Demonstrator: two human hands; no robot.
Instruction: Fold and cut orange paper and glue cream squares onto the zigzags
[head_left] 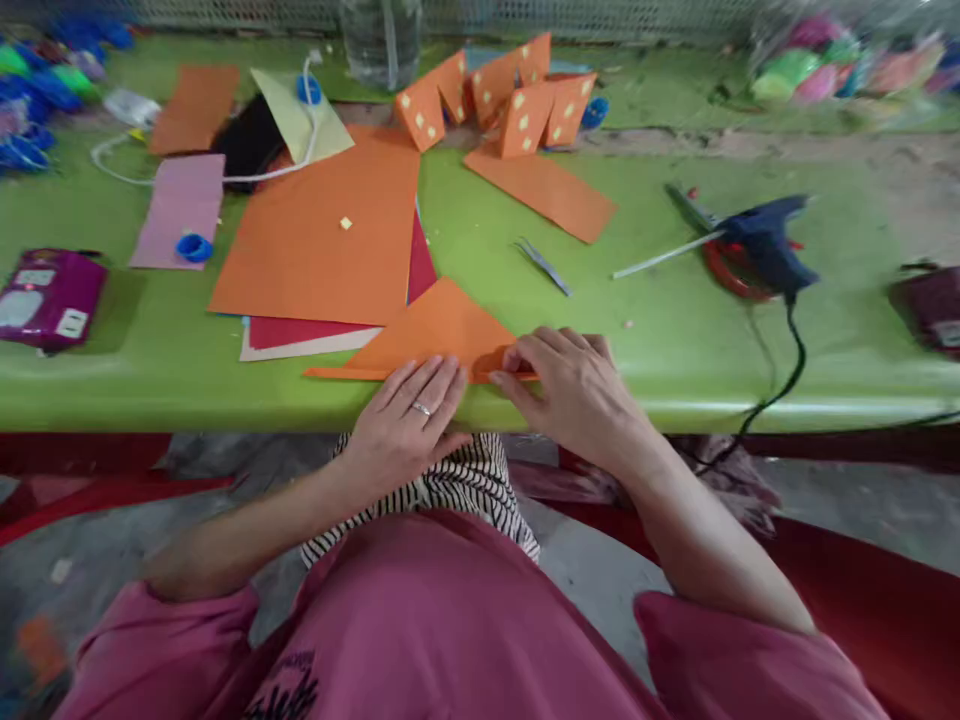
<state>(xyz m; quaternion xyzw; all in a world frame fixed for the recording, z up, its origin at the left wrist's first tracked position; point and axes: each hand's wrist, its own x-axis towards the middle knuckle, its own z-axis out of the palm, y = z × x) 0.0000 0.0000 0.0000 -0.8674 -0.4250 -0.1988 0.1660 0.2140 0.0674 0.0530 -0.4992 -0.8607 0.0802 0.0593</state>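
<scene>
A triangular piece of orange paper [444, 325] lies at the front edge of the green table, with a narrow strip folded up along its long near side. My left hand [409, 425] rests flat on that folded strip, fingers stretched out, a ring on one of them. At the strip's right end, my right hand [574, 390] pinches the paper between thumb and curled fingers. Its fingers cover the right corner of the triangle. Behind the triangle, a large orange sheet [322, 240] lies on red and pale sheets.
Orange spotted paper shapes [525, 105] stand at the back beside a clear container [381, 40]. Tweezers [544, 267] lie mid-table. A glue gun [765, 240] with a black cord is on the right. A purple box-like device [52, 300] sits left, near pink paper [180, 205] and a blue cap [193, 248].
</scene>
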